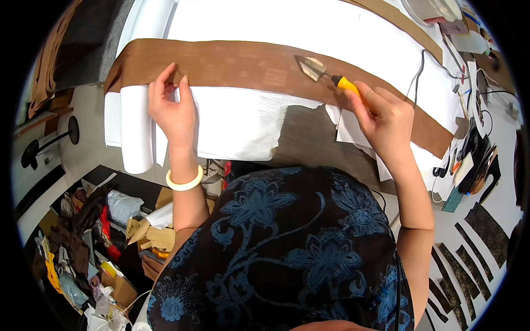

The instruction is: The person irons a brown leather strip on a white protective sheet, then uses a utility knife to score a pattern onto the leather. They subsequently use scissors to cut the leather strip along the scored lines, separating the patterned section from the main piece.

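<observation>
A long strip of brown patterned fabric [237,63] stretches across the white-covered table, its left end draped over a white roll. My right hand [386,113] is closed round the yellow handle of a small hand iron [313,68]. The iron's pointed metal head, shaped like a trowel, is over the right half of the strip; whether it presses on the cloth I cannot tell. At the strip's near edge, towards the left, my left hand [172,105] touches the fabric with fingertips, thumb and forefinger apart. A pale bangle [185,179] circles my left wrist.
White paper [237,121] with a torn edge covers part of the dark tabletop [309,138]. A paper roll [136,132] lies at the left. Beyond the strip runs another brown strip [408,27]. A black cord [418,77] loops at the right. Crammed boxes and scraps [110,237] stand lower left.
</observation>
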Demonstrator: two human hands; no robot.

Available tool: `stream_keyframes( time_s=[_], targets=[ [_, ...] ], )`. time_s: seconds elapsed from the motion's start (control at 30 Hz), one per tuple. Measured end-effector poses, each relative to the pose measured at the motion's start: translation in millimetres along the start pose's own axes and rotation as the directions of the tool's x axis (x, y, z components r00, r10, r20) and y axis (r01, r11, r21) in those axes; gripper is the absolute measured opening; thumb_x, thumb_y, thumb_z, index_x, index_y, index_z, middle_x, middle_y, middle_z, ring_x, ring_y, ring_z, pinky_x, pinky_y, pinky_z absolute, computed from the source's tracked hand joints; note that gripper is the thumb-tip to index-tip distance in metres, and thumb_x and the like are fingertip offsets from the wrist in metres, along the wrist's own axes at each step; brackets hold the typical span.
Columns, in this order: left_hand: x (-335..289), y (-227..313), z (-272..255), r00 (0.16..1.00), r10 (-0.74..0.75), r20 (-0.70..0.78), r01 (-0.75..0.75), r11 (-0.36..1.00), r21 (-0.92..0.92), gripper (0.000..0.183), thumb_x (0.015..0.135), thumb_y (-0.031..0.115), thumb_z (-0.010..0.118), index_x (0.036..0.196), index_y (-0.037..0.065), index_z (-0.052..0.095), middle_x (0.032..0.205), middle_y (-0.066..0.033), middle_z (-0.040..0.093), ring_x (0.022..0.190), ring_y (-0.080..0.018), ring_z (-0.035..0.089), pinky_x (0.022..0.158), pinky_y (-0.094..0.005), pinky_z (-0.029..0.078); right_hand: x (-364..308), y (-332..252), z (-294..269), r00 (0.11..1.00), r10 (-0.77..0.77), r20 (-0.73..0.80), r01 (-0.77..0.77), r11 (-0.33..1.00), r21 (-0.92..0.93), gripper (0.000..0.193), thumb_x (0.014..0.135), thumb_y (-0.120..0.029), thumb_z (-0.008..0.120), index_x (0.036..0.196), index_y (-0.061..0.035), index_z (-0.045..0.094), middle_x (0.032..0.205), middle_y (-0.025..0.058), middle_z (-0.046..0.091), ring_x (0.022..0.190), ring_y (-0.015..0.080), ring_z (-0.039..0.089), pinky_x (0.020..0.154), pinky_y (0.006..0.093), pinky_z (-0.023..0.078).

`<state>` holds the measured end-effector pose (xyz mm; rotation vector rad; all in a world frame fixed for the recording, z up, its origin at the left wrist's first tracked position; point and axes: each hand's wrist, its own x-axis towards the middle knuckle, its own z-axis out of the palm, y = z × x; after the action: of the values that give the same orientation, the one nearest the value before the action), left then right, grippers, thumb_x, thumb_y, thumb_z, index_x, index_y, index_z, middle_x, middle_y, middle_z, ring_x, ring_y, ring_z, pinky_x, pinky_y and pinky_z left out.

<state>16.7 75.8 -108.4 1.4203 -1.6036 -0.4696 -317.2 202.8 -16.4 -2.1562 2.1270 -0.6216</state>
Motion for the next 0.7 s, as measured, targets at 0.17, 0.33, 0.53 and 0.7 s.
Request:
stream_keyframes(
  time_s=[0.17,0.33,0.53,0.7],
  targets=[
    [-1,6,0,0.999,0.045,-0.015,-0.044,0.997,0.066,0.029,0.088,-0.002,0.073,0.117,0.001,0.072,0.101,-0.0079,0.067,0.083,-0.0171,0.063,0.077,-0.0296,0.054,-7,14,-5,1.000,0.031,-0.002,-0.031,0.999,-0.008,0.019,0.089,-0.024,0.080,0.097,-0.0073,0.080,0.057,0.0031,0.055,0.045,0.0185,0.053,0.044,0.0335,0.041],
    [-2,15,-3,0.999,-0.005,0.043,0.001,0.995,0.096,0.028,0.093,-0.002,0.071,0.121,-0.003,0.069,0.115,-0.0086,0.066,0.097,-0.0138,0.065,0.088,-0.0277,0.054,-11,20,-10,0.999,0.035,0.016,-0.035,0.999,-0.002,0.019,0.089,-0.023,0.080,0.098,-0.0067,0.081,0.057,0.0031,0.054,0.044,0.0168,0.051,0.044,0.0320,0.040],
    [-9,48,-6,0.980,0.092,-0.175,-0.020,0.927,0.376,0.032,0.091,0.000,0.068,0.123,0.000,0.067,0.109,-0.0124,0.063,0.095,-0.0233,0.061,0.083,-0.0347,0.051,-23,26,-18,0.997,0.029,0.066,-0.035,0.995,0.094,0.020,0.089,-0.023,0.080,0.099,-0.0052,0.081,0.058,0.0037,0.055,0.044,0.0163,0.050,0.044,0.0311,0.039],
    [-20,69,-3,0.896,0.365,0.254,-0.381,0.925,0.014,0.030,0.093,0.000,0.066,0.122,-0.001,0.067,0.120,-0.0164,0.067,0.110,-0.0289,0.065,0.093,-0.0378,0.052,-2,14,-10,0.996,-0.037,0.080,0.030,0.996,0.088,0.020,0.089,-0.024,0.080,0.098,-0.0060,0.081,0.058,0.0037,0.056,0.044,0.0167,0.051,0.046,0.0313,0.040]
  ],
)
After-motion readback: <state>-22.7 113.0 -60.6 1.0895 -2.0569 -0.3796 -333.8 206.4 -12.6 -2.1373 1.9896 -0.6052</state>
